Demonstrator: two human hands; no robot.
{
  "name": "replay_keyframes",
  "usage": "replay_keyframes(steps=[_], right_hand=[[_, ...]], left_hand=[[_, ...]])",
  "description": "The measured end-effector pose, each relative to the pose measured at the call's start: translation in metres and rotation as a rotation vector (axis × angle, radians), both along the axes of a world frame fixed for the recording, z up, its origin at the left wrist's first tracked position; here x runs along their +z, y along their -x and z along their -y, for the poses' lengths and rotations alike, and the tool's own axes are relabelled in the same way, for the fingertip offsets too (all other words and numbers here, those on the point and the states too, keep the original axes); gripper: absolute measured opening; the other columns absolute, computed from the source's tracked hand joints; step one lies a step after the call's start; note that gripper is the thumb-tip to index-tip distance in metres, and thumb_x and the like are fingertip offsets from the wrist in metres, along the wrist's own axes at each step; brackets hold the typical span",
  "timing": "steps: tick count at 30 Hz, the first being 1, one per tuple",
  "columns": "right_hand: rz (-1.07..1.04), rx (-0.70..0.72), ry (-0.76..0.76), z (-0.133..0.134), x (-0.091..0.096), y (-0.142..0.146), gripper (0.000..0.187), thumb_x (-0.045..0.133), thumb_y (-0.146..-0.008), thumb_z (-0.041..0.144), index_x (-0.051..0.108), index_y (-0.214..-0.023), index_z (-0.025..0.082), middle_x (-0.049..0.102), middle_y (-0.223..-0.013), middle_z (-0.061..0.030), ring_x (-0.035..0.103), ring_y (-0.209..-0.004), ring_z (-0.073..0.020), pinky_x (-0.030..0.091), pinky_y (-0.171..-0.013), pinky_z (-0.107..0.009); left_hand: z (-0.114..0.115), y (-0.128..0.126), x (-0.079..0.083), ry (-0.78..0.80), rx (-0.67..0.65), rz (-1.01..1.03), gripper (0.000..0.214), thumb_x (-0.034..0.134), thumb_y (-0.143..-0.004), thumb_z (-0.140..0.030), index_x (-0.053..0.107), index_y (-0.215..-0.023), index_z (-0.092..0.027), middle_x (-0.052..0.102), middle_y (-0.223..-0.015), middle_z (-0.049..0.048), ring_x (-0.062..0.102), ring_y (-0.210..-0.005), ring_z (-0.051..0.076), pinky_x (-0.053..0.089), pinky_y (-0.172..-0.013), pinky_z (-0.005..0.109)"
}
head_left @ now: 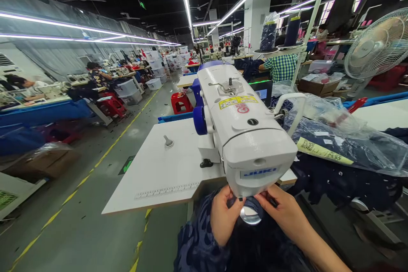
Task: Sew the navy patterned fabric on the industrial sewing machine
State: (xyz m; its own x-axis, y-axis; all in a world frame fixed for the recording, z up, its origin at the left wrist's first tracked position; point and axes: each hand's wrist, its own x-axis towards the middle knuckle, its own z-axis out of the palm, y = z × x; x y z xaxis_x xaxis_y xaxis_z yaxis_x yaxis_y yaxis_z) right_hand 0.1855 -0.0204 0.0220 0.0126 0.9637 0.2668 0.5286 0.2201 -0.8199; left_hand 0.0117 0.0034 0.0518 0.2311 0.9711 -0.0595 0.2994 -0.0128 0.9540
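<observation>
A white sewing machine [255, 153] with a blue handwheel stands in front of me, its head toward me. Under that head, navy fabric [204, 238] with a patterned surface hangs around the machine's shiny metal arm end [250, 216]. My left hand [225, 212] is closed on the fabric at the left of the needle area, thumb and fingers pinched together. At the right of it my right hand [283, 206] pinches the fabric's edge too. The needle and the fingertips' exact hold are partly hidden by the machine head.
A white table top [159, 165] with a printed ruler [167, 190] lies to the left. Plastic-bagged navy garments [350, 136] are heaped at the right, near a large fan [378, 44]. A red stool [181, 103] stands beyond. Other people work at machines along the left.
</observation>
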Motion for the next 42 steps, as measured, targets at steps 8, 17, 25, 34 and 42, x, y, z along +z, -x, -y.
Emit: replay_keyframes(steps=[8, 17, 25, 34, 42], right_hand=[[0.144, 0.059, -0.168, 0.0, -0.002, -0.002, 0.015, 0.05, -0.093, 0.03, 0.065, -0.089, 0.029, 0.064, -0.091, -0.0033, 0.061, -0.089, -0.0213, 0.048, -0.078, -0.031], [0.119, 0.043, -0.185, -0.003, -0.008, 0.001, 0.021, 0.048, -0.093, 0.029, 0.066, -0.084, 0.027, 0.063, -0.089, -0.0046, 0.061, -0.085, -0.0206, 0.05, -0.076, -0.03], [-0.013, 0.077, 0.16, -0.013, 0.005, -0.005, 0.02, 0.056, -0.086, 0.035, 0.067, -0.101, 0.026, 0.067, -0.101, -0.0076, 0.061, -0.095, -0.0272, 0.052, -0.079, -0.037], [-0.399, 0.342, 0.262, -0.034, 0.025, -0.008, 0.04, 0.067, -0.078, 0.038, 0.06, -0.114, 0.022, 0.07, -0.107, -0.0058, 0.063, -0.099, -0.0264, 0.051, -0.085, -0.037], [-0.508, 0.203, 0.313, -0.019, 0.003, -0.007, 0.017, 0.053, -0.086, 0.036, 0.059, -0.093, 0.021, 0.065, -0.087, -0.0029, 0.061, -0.089, -0.0223, 0.047, -0.085, -0.035]], left_hand=[[-0.004, -0.004, 0.001, -0.051, 0.02, 0.012, 0.019, 0.059, -0.074, -0.027, 0.067, -0.081, -0.011, 0.072, -0.08, 0.0073, 0.065, -0.084, 0.024, 0.047, -0.076, 0.03], [-0.004, -0.006, -0.002, -0.027, 0.034, 0.055, 0.023, 0.062, -0.074, -0.028, 0.069, -0.085, -0.01, 0.073, -0.086, 0.0103, 0.064, -0.093, 0.028, 0.047, -0.085, 0.035], [-0.005, -0.007, 0.005, -0.011, 0.056, 0.042, 0.015, 0.064, -0.071, -0.024, 0.067, -0.082, -0.014, 0.074, -0.086, 0.0073, 0.064, -0.099, 0.028, 0.048, -0.086, 0.033], [-0.003, -0.012, 0.004, -0.023, 0.095, 0.106, 0.016, 0.061, -0.071, -0.024, 0.065, -0.085, -0.016, 0.075, -0.088, 0.0044, 0.068, -0.09, 0.022, 0.05, -0.08, 0.027], [-0.009, -0.004, 0.0, 0.012, 0.029, 0.204, 0.023, 0.063, -0.074, -0.028, 0.065, -0.093, -0.016, 0.075, -0.089, 0.0063, 0.067, -0.091, 0.024, 0.049, -0.088, 0.033]])
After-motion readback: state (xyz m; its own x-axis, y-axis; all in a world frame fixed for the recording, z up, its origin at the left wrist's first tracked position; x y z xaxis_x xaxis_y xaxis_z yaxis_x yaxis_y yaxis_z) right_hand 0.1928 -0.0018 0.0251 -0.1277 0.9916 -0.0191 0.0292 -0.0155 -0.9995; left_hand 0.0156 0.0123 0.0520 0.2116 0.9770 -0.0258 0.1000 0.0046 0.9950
